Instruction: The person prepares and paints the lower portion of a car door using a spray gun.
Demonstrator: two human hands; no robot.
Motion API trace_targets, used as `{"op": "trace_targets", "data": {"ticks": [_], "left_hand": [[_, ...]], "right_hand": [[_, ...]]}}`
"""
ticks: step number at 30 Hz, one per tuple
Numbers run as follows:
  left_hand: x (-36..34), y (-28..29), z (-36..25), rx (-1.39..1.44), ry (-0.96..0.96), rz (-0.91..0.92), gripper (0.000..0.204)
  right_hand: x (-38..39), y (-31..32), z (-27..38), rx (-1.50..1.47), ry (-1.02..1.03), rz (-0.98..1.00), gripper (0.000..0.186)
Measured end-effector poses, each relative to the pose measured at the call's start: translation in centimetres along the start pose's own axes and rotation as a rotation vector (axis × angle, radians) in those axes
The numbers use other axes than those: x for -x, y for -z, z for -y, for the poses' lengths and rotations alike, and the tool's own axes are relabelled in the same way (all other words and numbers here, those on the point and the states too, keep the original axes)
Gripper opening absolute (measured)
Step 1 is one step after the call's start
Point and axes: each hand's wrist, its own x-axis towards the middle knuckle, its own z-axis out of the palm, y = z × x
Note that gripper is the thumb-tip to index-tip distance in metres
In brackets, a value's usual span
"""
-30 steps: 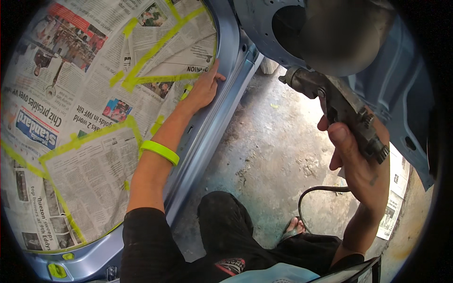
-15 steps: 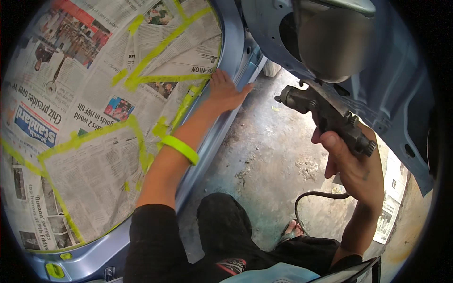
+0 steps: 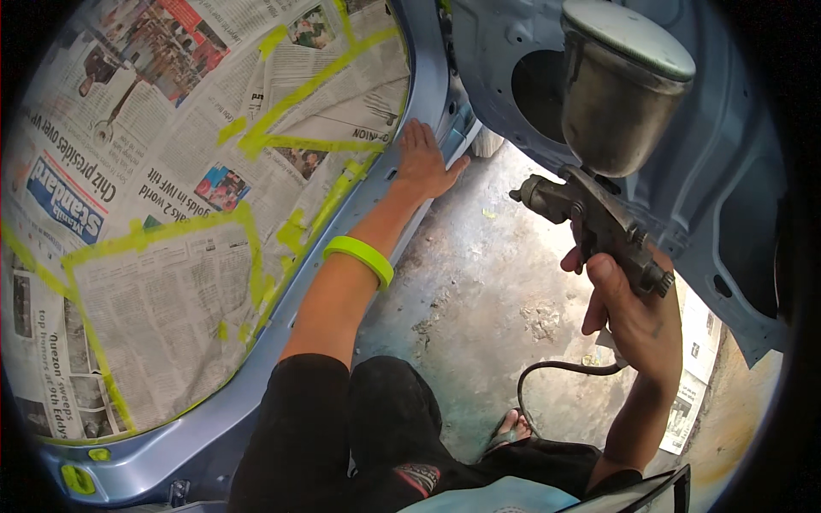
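My left hand (image 3: 421,161) lies open, fingers extended, on the pale blue painted door-frame edge (image 3: 316,248), beside newspaper masking (image 3: 162,316) held with yellow-green tape (image 3: 308,144). A lime wristband (image 3: 359,256) circles that arm. My right hand (image 3: 637,325) is wrapped round the grip of a dark metal spray gun (image 3: 556,201), its thumb on the body and its nozzle pointing up-left. On top sits a silver cup (image 3: 616,111), and a black hose (image 3: 564,366) curves down from the grip.
A blue metal panel with large cutouts (image 3: 718,197) stands at the upper right. Below it is a stained concrete floor (image 3: 470,308). Newspaper sheets (image 3: 688,393) lie at the right. My sandalled foot (image 3: 505,432) and dark-clothed knee (image 3: 393,393) show at the bottom.
My left hand has slid rightward off the paper's edge onto the painted metal, fingers now flat. The spray gun has moved slightly down and left in view, showing more of its cup.
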Motion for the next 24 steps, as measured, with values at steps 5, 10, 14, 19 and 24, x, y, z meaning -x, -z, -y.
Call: {"op": "trace_targets", "data": {"ticks": [5, 10, 14, 19, 24], "left_hand": [[3.0, 2.2, -2.3, 0.599, -0.639, 0.113, 0.074], [2.5, 2.7, -1.1, 0.242, -0.267, -0.175, 0.057], [-0.3, -0.1, 4.9, 0.112, -0.21, -0.252, 0.049], [-1.0, 0.6, 7.4, 0.397, -0.26, -0.198, 0.058], [-1.0, 0.8, 7.0, 0.438, -0.286, -0.255, 0.065]], "right_hand": [[-0.2, 0.3, -0.3, 0.017, 0.026, -0.038, 0.044], [-0.6, -0.1, -0.1, -0.005, 0.04, -0.021, 0.043], [-0.1, 0.2, 0.4, 0.007, 0.011, -0.021, 0.044], [-0.2, 0.3, 0.5, 0.019, -0.003, -0.006, 0.046], [-0.3, 0.3, 0.2, 0.037, 0.011, 0.0, 0.046]]}}
